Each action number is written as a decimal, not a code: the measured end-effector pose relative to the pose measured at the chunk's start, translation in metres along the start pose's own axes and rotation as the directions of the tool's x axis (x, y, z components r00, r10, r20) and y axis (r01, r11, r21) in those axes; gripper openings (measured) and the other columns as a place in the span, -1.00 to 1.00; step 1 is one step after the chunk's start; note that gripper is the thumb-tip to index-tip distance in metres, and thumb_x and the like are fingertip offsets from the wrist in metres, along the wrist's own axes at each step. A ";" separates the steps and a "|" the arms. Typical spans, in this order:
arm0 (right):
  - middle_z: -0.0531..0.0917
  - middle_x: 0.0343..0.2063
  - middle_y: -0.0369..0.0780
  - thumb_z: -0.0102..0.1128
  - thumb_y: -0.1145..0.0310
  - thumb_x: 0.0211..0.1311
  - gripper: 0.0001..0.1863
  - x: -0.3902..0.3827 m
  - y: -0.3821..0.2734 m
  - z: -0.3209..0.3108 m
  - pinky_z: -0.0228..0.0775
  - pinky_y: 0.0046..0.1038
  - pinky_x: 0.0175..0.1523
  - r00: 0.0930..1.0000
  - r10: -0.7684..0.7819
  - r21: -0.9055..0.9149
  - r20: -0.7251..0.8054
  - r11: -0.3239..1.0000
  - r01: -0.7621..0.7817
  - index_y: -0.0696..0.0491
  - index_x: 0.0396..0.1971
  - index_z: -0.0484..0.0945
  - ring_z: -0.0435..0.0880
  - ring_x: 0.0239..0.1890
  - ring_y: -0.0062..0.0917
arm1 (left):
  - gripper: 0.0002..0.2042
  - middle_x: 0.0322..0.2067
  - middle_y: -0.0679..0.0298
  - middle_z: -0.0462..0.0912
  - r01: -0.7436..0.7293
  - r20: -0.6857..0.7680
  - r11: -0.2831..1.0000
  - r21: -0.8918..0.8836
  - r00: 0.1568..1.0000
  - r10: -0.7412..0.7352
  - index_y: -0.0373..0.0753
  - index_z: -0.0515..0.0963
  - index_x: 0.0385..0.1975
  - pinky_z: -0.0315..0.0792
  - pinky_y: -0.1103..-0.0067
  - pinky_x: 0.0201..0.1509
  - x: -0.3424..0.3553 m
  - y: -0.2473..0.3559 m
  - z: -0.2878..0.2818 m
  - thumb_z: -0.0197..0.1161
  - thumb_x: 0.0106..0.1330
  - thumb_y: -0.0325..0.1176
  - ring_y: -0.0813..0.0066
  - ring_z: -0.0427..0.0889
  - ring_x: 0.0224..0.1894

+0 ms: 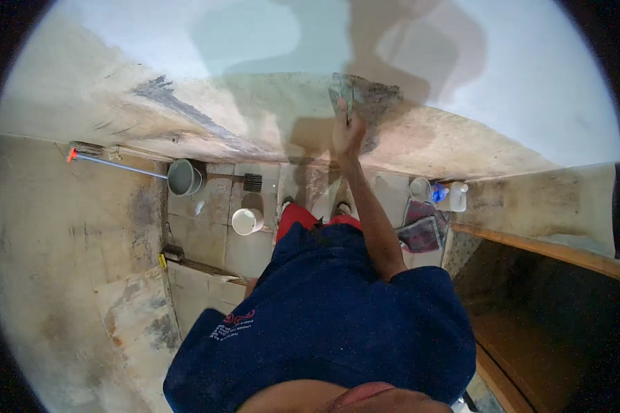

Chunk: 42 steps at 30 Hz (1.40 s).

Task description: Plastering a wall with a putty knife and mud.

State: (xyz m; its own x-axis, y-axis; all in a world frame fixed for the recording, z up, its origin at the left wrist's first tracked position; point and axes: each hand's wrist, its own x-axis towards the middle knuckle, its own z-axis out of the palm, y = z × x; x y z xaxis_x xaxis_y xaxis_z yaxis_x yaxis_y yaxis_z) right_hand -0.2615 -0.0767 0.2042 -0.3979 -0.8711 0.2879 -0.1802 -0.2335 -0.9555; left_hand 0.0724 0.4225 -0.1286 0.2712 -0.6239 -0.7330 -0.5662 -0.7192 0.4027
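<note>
My right hand [350,131] is closed around a flat-bladed scraper [340,88], held up with the blade at the wall in front of me. The blade lies beside a dark patch [379,103] where the surface is rough and bare. Above it the wall [131,34] is pale and smooth; lower down it is stained beige with grey patches. My left hand is out of view; only a sliver of the left arm [250,285] shows beside my dark blue shirt. My shadow falls across the wall around the scraper.
On the tiled floor stand a grey bucket [182,177], a white bucket [244,221] and a black brush head [253,182]. A blue-handled broom [120,165] leans at the left. At right are a white jug [457,197], a container [420,188], a dark cloth [421,234] and a wooden frame [544,249].
</note>
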 end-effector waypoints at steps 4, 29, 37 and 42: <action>0.37 -0.79 -0.31 0.05 -0.06 0.25 -0.46 -0.009 0.012 0.012 0.13 -0.47 -0.56 0.975 -0.159 -0.078 -0.153 0.986 0.148 0.16 -0.64 0.45 0.29 -0.67 -0.65 | -0.73 -0.50 0.31 0.54 0.065 0.024 0.994 -0.083 0.998 -0.064 -0.22 0.53 -0.41 0.40 0.56 -0.43 -0.009 -0.010 0.018 0.11 0.29 -0.13 0.53 0.51 -0.44; 0.34 -0.84 -0.38 0.14 -0.04 0.21 -0.48 -0.011 -0.003 0.021 -0.01 -0.57 -0.69 0.971 0.238 0.224 -0.008 0.947 -0.230 0.03 -0.77 0.36 0.23 -0.81 -0.74 | -0.58 -0.23 0.13 0.62 -0.288 -0.040 0.957 -0.026 0.957 0.287 -0.36 0.52 -0.17 0.47 0.52 -0.20 0.027 0.049 -0.067 0.03 0.33 -0.06 0.38 0.61 -0.22; 0.37 -0.80 -0.39 0.13 -0.07 0.20 -0.51 -0.012 0.019 0.010 0.07 -0.60 -0.69 0.958 0.286 0.162 -0.004 0.946 -0.282 0.05 -0.70 0.45 0.28 -0.78 -0.74 | -0.57 -0.28 0.13 0.64 -0.105 -0.013 0.994 -0.004 0.994 0.105 -0.38 0.55 -0.21 0.46 0.54 -0.22 0.055 0.032 -0.036 0.01 0.34 -0.06 0.42 0.60 -0.27; 0.37 -0.81 -0.38 0.11 -0.06 0.22 -0.48 0.001 0.018 -0.016 0.08 -0.58 -0.69 0.969 0.247 0.051 -0.028 0.968 -0.245 0.09 -0.71 0.44 0.28 -0.78 -0.73 | -0.57 -0.35 0.16 0.65 0.188 0.225 0.654 -0.733 0.974 -0.028 -0.39 0.57 -0.24 0.44 0.56 -0.25 0.052 0.051 -0.046 0.00 0.35 -0.06 0.49 0.57 -0.35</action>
State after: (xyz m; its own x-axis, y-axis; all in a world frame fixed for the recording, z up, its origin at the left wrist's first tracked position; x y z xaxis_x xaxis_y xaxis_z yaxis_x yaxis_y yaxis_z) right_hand -0.2795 -0.0747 0.1883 -0.4549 -0.8894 0.0451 -0.0308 -0.0349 -0.9989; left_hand 0.0933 0.3395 -0.1210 0.1047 -0.5190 -0.8483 0.2511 -0.8116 0.5275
